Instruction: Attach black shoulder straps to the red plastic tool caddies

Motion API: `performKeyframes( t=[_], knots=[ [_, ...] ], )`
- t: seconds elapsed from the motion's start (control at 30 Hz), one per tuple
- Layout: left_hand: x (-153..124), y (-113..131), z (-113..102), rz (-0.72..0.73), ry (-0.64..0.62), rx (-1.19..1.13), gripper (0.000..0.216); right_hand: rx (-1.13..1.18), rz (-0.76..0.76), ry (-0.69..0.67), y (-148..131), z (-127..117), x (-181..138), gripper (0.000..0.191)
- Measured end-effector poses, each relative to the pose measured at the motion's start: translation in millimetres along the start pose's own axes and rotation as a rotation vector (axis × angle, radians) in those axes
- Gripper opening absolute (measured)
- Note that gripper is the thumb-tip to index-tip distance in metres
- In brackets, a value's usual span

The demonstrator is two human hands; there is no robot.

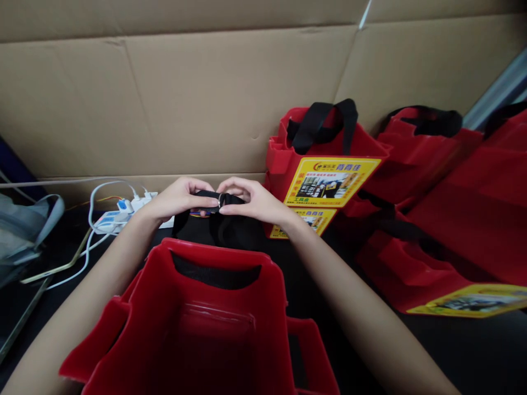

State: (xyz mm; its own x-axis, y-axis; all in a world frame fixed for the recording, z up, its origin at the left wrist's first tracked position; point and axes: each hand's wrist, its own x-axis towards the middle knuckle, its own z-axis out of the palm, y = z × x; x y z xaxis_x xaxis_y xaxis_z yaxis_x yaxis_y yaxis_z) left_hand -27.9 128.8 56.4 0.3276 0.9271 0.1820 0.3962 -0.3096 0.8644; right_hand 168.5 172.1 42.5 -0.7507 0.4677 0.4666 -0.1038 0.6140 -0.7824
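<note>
My left hand (181,198) and my right hand (251,200) meet just beyond the far rim of an open red tool bag (193,323) that stands right in front of me. Both hands pinch a black webbing strap (230,222) that hangs down from them. A small metal ring (221,201) on the strap sits between my fingertips. The fingers of both hands are closed on the strap. The strap's lower part drops behind the bag's rim.
Several more red tool bags with black handles and yellow labels (329,164) (444,208) are stacked at the right. A white power strip (123,215) with cables lies at the left. A brown cardboard wall (185,93) closes the back.
</note>
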Motion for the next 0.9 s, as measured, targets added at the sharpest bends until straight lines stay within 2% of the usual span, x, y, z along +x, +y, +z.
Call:
performKeyframes(
  t=[0.23,0.33,0.43,0.63,0.73,0.9],
  knots=[
    [5,-3,6,-0.008,0.129,0.032,0.015,-0.268,-0.001,0.091,6,8,3,0.021],
    [6,-7,6,-0.022,0.125,0.051,0.017,-0.297,0.027,0.087,4,10,2,0.023],
    [6,-9,5,-0.015,0.089,0.041,0.021,-0.231,0.015,0.065,0,11,2,0.022],
    [5,-7,3,0.163,0.088,-0.014,0.019,0.023,-0.044,0.011,-1,5,2,0.028],
    [2,-5,0,0.119,0.040,0.001,0.020,0.110,-0.025,-0.042,-1,5,1,0.026],
    [-2,1,-2,0.112,0.024,0.035,0.022,0.136,0.014,-0.018,0,8,1,0.025]
  ],
)
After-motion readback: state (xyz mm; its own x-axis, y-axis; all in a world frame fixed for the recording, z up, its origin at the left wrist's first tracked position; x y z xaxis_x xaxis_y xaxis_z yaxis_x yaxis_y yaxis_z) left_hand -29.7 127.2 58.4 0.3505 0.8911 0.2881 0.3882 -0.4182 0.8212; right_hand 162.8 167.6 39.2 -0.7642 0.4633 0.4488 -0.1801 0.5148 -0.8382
